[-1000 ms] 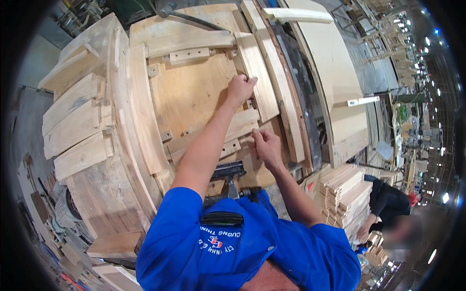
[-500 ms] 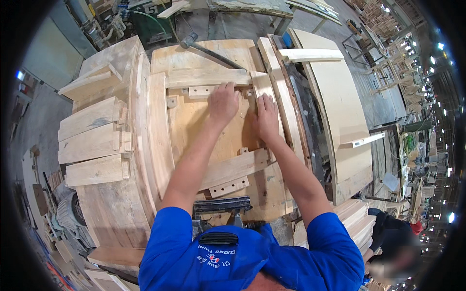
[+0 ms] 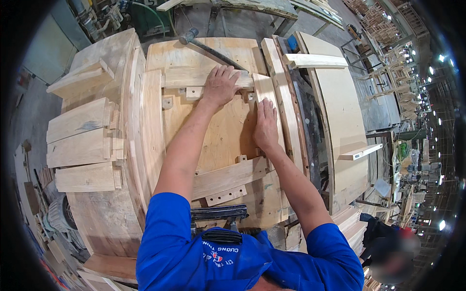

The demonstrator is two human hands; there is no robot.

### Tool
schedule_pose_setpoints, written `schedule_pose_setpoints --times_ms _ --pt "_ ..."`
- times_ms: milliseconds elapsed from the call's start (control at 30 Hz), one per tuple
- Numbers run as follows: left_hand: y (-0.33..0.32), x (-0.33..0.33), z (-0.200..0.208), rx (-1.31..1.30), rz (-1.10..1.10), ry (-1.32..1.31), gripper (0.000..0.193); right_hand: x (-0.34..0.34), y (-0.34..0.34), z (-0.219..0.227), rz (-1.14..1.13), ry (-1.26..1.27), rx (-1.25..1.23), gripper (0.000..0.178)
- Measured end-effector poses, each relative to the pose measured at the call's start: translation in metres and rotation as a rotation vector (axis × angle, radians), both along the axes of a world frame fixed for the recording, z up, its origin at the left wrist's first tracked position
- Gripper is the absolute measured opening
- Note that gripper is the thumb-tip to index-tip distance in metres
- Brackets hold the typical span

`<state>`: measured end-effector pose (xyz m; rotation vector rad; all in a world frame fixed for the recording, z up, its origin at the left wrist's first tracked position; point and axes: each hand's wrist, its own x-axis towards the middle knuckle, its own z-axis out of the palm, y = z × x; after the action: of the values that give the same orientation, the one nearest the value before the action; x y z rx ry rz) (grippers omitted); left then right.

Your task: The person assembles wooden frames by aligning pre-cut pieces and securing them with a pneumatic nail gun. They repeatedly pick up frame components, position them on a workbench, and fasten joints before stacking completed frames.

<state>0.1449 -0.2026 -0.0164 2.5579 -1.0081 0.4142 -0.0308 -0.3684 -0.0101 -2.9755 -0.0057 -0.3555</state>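
My left hand lies over the far rail of a flat wooden frame, its fingers stretched across the wood. My right hand rests with straight fingers along the right side piece. The left side piece and the near rail touch neither hand. Under these pieces is a plywood board with small wooden blocks fixed around the frame. One drilled block is partly covered by my left hand; another drilled strip lies against the near rail.
A hammer lies beyond the far rail. Short boards are stacked on the left bench. Right of the frame stand a long wooden bar and a pale panel. A black metal clamp bar is near my body. Another person is at lower right.
My left hand has moved away from me, up onto the far rail. My right hand has slid slightly nearer along the right side piece. The view has shifted a little.
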Motion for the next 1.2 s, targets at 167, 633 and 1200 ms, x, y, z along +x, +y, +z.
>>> schedule_pose_setpoints --times_ms 167,633,1200 --pt "-0.0013 -0.0060 0.0035 0.013 0.054 -0.003 0.054 0.0001 0.0011 -0.0022 -0.016 0.007 0.003 0.071" --pt "-0.0009 -0.0084 0.0033 -0.050 0.080 0.024 0.050 0.0006 -0.0013 -0.0047 -0.010 0.049 -0.013 0.074" --pt "0.0008 -0.0079 0.0055 -0.095 0.077 0.091 0.046 -0.0004 -0.0011 -0.0034 0.015 -0.005 -0.025 0.062"
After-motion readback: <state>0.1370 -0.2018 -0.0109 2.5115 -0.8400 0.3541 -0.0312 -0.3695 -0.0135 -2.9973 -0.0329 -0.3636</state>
